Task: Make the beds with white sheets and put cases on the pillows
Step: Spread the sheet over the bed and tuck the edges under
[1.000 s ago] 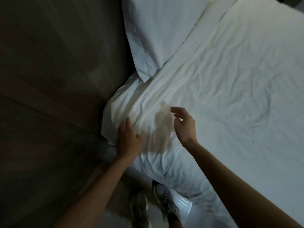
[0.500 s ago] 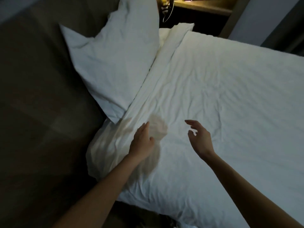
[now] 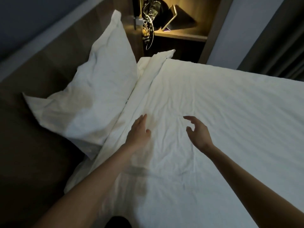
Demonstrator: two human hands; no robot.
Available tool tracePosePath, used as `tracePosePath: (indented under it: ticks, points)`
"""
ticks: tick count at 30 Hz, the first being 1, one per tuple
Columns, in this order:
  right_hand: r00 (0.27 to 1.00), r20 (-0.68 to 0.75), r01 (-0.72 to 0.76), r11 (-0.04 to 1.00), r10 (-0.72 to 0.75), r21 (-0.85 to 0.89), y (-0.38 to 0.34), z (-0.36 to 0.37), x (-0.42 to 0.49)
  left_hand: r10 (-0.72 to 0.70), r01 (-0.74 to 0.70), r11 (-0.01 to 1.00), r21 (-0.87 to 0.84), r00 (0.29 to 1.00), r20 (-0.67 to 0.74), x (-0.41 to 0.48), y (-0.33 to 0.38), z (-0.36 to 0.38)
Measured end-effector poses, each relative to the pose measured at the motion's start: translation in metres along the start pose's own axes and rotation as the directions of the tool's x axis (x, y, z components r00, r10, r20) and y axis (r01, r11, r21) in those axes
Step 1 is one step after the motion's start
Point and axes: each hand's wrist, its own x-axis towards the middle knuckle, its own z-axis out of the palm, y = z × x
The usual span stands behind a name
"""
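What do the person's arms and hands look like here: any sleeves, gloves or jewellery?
The left forearm and right forearm are bare, no sleeve in view. The left hand and right hand are ungloved, with no watch, bracelet or ring showing, though the light is dim.

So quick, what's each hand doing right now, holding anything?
Left hand: open, fingers straight over the white sheet, holding nothing.
Right hand: open, fingers loosely curled, holding nothing.

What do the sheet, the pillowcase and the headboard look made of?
Sheet: white woven fabric, likely cotton, matte; fine creases and faint stripes. Pillowcase: similar white cloth, crumpled. Headboard: dark matte panels, wood or upholstery; too dim to tell.
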Motion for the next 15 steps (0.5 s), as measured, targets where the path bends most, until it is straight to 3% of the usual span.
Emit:
tracePosePath:
  ticks: [8, 15]
  points:
    - [0.999, -0.038, -0.028, 1.000, 0.028, -0.014, 0.003, -0.037, 0.096, 0.059, -0.058, 0.998, 0.025, 0.998, -0.022, 0.106, 0.044, -0.028]
    - [0.991, -0.102, -0.097, 0.991, 0.088, -0.095, 0.026, -0.035, 0.210, 0.080, -0.097, 0.992, 0.085, 0.979, 0.190, 0.255, 0.053, -0.006]
